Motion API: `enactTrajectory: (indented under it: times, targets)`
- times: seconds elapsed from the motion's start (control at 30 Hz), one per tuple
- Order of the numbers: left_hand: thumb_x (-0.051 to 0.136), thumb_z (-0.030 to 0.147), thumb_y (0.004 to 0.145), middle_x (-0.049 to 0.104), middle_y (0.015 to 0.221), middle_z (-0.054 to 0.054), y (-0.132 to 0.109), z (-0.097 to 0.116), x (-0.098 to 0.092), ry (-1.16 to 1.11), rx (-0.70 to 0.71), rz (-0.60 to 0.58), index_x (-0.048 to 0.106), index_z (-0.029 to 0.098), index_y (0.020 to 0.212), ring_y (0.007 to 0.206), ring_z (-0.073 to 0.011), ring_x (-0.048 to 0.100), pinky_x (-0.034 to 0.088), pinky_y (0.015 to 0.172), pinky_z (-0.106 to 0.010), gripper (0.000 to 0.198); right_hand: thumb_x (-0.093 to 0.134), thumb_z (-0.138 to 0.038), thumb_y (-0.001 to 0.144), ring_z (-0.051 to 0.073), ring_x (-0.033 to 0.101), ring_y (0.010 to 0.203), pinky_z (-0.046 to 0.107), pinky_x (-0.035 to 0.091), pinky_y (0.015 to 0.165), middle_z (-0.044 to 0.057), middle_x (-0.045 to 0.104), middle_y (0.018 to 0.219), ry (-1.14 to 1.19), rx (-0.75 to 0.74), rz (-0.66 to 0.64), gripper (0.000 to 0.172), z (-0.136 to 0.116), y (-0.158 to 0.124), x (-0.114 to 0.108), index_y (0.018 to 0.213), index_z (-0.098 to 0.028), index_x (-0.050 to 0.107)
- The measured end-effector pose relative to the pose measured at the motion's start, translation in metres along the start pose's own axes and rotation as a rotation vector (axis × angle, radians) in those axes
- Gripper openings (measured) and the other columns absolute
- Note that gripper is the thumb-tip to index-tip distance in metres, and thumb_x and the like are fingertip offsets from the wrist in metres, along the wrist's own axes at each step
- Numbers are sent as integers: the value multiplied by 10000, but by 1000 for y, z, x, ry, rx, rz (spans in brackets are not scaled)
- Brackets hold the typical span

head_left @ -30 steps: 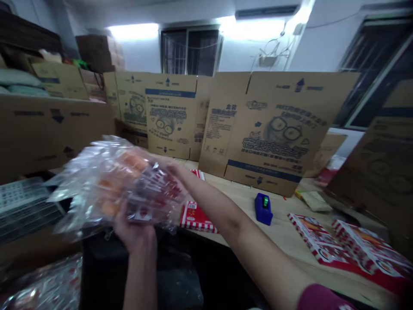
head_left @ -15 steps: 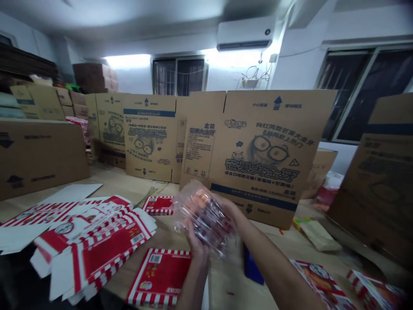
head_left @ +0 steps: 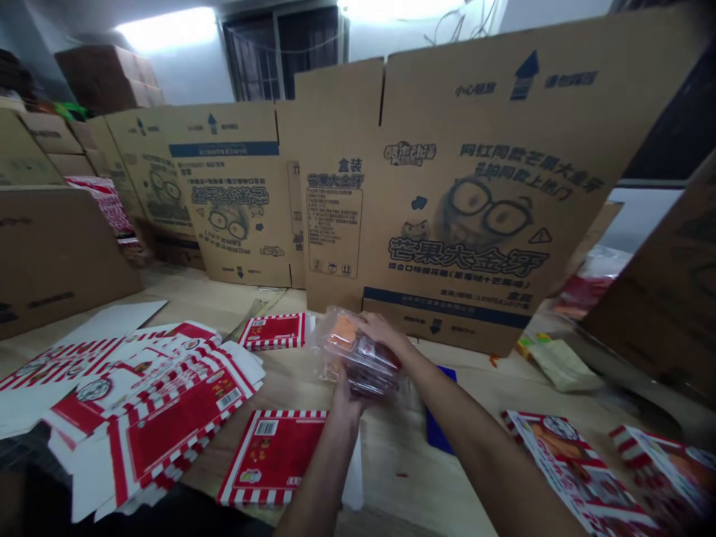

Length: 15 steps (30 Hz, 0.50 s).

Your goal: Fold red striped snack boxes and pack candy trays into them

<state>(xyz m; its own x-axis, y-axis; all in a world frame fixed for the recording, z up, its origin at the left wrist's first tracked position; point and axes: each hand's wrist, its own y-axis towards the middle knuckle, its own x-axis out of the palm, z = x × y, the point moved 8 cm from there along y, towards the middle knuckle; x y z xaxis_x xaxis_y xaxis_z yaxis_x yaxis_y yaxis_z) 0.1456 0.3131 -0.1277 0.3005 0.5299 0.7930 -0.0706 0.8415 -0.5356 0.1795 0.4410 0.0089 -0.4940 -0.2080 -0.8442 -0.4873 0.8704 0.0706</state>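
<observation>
Between both hands is a clear plastic bag (head_left: 366, 365) with orange and dark red packets inside. My left hand (head_left: 345, 403) grips its near lower side, fingers closed on the plastic. From the right, my right hand (head_left: 383, 334) is wrapped over the bag's top edge. The bag is just above the table, or resting on it; I cannot tell which. Close to my left forearm lies a flat red box (head_left: 280, 455) with striped edges. A smaller red striped box (head_left: 274, 330) is left of the bag. Something flat and blue (head_left: 439, 414) lies partly behind my right forearm.
A fanned pile of flattened red-and-white boxes (head_left: 168, 425) covers the table's left side. Large cardboard cartons (head_left: 464, 201) stand along the back. Printed red boxes (head_left: 576, 466) lie at front right, with a pale yellow packet (head_left: 562, 362) behind them.
The view has tipped downward and come closer to the cartons. The bag, still in both hands, has turned flatter, and my right hand has moved further over its top.
</observation>
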Motion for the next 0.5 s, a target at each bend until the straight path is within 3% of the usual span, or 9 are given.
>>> enactTrajectory:
  times: [0.1,0.2,0.3,0.37,0.5]
  targets:
    - [525,642,789,596,1066,-273,-31,0,-18,23,-169,52,529,88,1137,1058,-450,603,542,707,-589,655,480,-649,850,284,619,969,336,419,851,169,687,1004,-122,-55,40,551,-13,-10,4,970,-148,674]
    - [462,754,744,544,1135,-267,-57,17,-22,-37,-125,32,450,114,1195,1105,-440,574,544,726,-579,783,503,-527,895,251,567,1058,325,372,923,149,640,1139,-201,-154,108,421,-32,-24,6,1041,-166,662]
    - [480,621,833,574,1103,-197,-71,33,-9,-3,-47,-48,495,167,1121,1065,-362,611,544,782,-544,538,520,-367,918,199,549,1041,278,360,918,94,652,1073,-251,-247,155,257,-48,-37,8,958,-177,688]
    - [484,480,888,618,1010,-151,-74,34,-1,68,-44,-103,541,167,1020,973,-301,653,544,805,-515,345,489,-272,929,187,563,966,266,371,871,84,666,973,-276,-267,188,235,-54,-45,8,876,-168,693]
    - [601,355,829,655,799,-87,-81,37,0,435,48,-277,573,147,819,806,-226,676,528,865,-488,210,406,-208,942,190,576,849,269,375,777,92,673,908,-299,-258,251,262,-54,-71,6,888,-160,658]
